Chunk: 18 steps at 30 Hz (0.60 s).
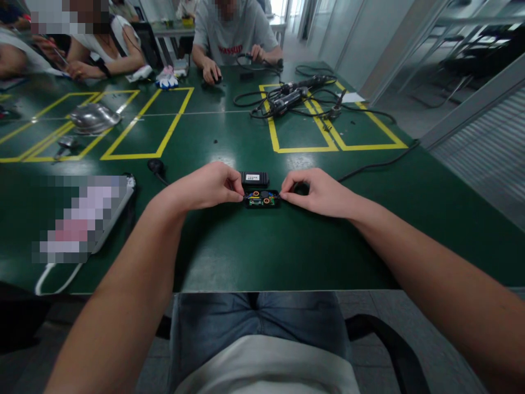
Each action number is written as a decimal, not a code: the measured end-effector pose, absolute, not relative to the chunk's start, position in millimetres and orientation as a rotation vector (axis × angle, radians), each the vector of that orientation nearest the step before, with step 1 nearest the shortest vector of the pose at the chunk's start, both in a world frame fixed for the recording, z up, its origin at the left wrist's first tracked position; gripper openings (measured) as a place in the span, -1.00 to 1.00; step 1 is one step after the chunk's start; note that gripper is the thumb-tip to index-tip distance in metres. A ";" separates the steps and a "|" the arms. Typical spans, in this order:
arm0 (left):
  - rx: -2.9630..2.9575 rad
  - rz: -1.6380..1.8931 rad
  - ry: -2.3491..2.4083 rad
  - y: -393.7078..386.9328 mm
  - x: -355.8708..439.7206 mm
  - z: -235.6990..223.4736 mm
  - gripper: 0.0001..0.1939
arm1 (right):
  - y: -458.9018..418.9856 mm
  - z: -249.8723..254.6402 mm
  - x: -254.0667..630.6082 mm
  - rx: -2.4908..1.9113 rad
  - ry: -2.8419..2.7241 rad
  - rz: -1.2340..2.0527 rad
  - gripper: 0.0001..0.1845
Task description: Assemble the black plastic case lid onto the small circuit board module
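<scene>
An opened black adapter case [262, 206] lies on the table before me, with a green circuit board [257, 201], copper coils and small wires showing inside. My left hand [215, 187] is closed in a pinch at the case's left end, where a black cord seems to enter. At the opposite end, my right hand [314, 191] pinches what looks like the black cord there; fingertips cover most of it. Just behind the case lies its black ribbed cover [255, 179], bearing a white label.
A black plug [156, 166] lies beyond my left wrist. Left of my arm is a phone [88, 210] with a white cable. Farther back are a metal bowl [94, 117], yellow tape outlines and corded tools [289, 100]. Other people sit across the green table [229, 262].
</scene>
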<state>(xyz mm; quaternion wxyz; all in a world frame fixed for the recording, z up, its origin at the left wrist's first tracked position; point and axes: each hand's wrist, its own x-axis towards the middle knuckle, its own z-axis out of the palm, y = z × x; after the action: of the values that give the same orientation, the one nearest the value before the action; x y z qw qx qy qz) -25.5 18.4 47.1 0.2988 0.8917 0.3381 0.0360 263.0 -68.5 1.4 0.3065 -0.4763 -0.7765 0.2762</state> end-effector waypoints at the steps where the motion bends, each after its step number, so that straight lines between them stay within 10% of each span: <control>1: 2.395 0.102 0.898 18.6 -25.4 46.9 -0.91 | -69.0 1.3 262.7 -1.259 -2.058 0.722 -0.82; 18: 2.490 0.417 1.061 13.1 -5.0 20.5 -0.50 | -73.1 0.7 261.6 -1.269 -2.139 0.584 -0.91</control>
<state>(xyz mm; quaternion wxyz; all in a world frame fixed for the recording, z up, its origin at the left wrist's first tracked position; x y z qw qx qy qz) -5.0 13.1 20.5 0.2001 0.8909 0.3795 0.1491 261.6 -73.1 0.7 0.2892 -0.4755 -0.8015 0.2189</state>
